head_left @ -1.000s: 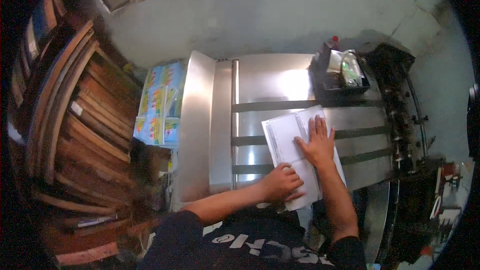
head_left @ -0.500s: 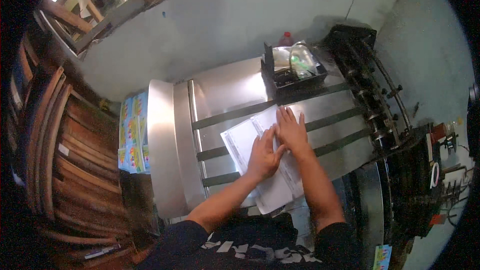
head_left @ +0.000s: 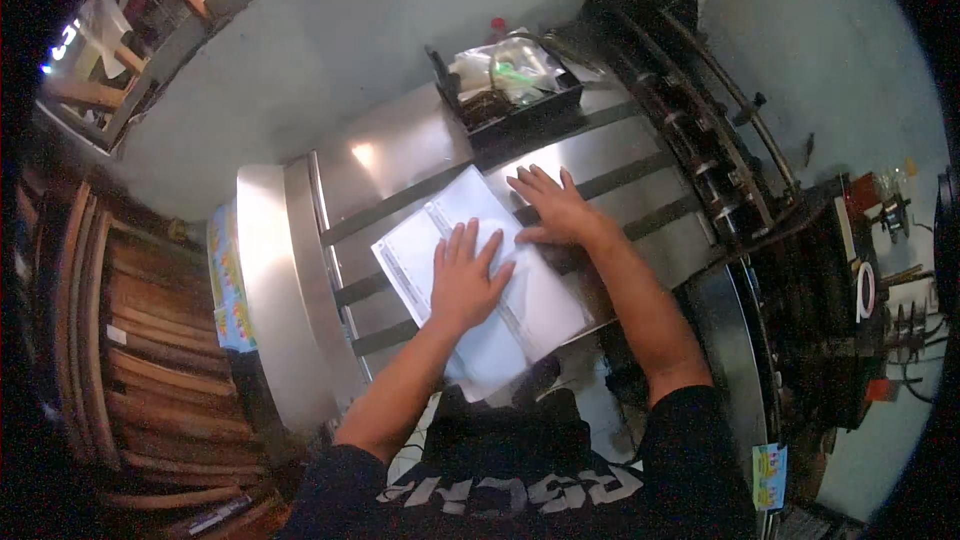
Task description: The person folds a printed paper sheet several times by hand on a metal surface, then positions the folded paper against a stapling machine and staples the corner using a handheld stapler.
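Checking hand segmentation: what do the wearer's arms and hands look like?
Left hand and right hand: bare, no gloves or wristbands visible. Forearms uncovered below short black sleeves; black shirt with large pale lettering.

A head-worn fisheye camera looks down from close above the left hand (head_left: 465,288) and right hand (head_left: 560,210), facing across the metal tabletop (head_left: 400,162) toward the far wall (head_left: 400,30).
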Demonstrator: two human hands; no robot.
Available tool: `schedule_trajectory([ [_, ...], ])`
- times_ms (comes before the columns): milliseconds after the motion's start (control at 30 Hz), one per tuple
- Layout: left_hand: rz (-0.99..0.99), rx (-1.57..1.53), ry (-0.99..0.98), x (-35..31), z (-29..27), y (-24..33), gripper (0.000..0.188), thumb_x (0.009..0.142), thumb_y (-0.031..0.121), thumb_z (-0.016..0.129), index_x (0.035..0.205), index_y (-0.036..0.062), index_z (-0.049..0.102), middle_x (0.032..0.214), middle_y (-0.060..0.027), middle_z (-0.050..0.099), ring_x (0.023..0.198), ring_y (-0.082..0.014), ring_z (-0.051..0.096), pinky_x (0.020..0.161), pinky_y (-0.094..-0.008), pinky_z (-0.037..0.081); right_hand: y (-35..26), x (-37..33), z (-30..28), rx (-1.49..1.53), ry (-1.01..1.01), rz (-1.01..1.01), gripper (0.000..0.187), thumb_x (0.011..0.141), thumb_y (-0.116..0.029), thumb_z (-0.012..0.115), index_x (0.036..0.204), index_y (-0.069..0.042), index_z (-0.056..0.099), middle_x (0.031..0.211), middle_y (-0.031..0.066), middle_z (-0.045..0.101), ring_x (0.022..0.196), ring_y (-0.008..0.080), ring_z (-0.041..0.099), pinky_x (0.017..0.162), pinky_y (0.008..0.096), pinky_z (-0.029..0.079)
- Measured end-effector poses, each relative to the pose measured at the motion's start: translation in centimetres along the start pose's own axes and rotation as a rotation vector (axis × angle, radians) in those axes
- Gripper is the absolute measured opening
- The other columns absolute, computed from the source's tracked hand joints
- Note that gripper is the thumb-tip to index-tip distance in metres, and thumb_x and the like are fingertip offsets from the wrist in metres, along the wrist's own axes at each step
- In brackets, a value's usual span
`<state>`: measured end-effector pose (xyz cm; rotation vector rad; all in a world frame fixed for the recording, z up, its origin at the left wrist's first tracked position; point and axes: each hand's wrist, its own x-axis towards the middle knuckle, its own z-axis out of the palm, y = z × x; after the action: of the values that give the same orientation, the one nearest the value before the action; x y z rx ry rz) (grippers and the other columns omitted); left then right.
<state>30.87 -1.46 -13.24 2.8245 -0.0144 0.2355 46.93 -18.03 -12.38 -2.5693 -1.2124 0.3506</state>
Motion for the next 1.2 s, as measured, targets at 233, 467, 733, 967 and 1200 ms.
schedule_trajectory([
  [233, 0.001, 0.057, -0.055, 0.1, -0.5, 0.9, 0.077, 0.077, 0.06, 0.062, 0.138, 0.0163, 0.046, 0.149, -0.0198, 0.029, 0.138, -0.0374, 0.025, 0.111, -0.0534, 0.019, 1.0, -5.2, 0.2, -0.014, 0.014, -0.095, 0.111, 0.066, -0.063, 0.071, 0.149, -0.008, 0.02, 0.155, 0.0175, 0.019, 0.145, 0.0313, 0.013, 0.112, 0.0617, 0.004],
  [467, 0.008, 0.069, -0.028, -0.1, -0.1, 0.9, 0.082, 0.073, 0.061, 0.067, 0.137, 0.0155, 0.047, 0.147, -0.0208, 0.031, 0.138, -0.0369, 0.026, 0.111, -0.0536, 0.019, 0.9, -8.8, 0.1, -0.023, -0.039, -0.103, 0.115, 0.063, -0.064, 0.072, 0.149, -0.009, 0.019, 0.155, 0.0181, 0.019, 0.145, 0.0313, 0.012, 0.112, 0.0615, 0.004],
  [733, 0.027, 0.106, -0.068, -0.2, -0.1, 1.2, 0.084, 0.073, 0.062, 0.067, 0.139, 0.0165, 0.044, 0.15, -0.0197, 0.028, 0.14, -0.037, 0.024, 0.111, -0.0552, 0.02, 1.1, -10.7, -0.1, -0.026, -0.026, -0.143, 0.109, 0.064, -0.059, 0.072, 0.147, -0.006, 0.024, 0.154, 0.0174, 0.02, 0.145, 0.0302, 0.012, 0.112, 0.0603, 0.005],
  [967, 0.005, 0.108, -0.066, 0.0, 0.1, 1.1, 0.081, 0.073, 0.06, 0.067, 0.139, 0.0164, 0.045, 0.15, -0.0196, 0.029, 0.139, -0.037, 0.025, 0.11, -0.0563, 0.02, 1.1, -11.8, 0.1, -0.061, -0.041, -0.1, 0.12, 0.058, -0.068, 0.072, 0.149, -0.009, 0.02, 0.154, 0.0175, 0.02, 0.144, 0.032, 0.015, 0.111, 0.0627, 0.006],
  [1200, 0.008, 0.109, -0.056, -0.4, -0.1, 0.9, 0.082, 0.073, 0.06, 0.067, 0.139, 0.016, 0.045, 0.149, -0.021, 0.03, 0.139, -0.0378, 0.025, 0.11, -0.0579, 0.019, 1.8, -14.8, -0.8, -0.097, -0.112, -0.052, 0.123, 0.058, -0.073, 0.068, 0.148, -0.005, 0.02, 0.154, 0.0189, 0.017, 0.145, 0.0329, 0.009, 0.112, 0.0609, 0.004],
])
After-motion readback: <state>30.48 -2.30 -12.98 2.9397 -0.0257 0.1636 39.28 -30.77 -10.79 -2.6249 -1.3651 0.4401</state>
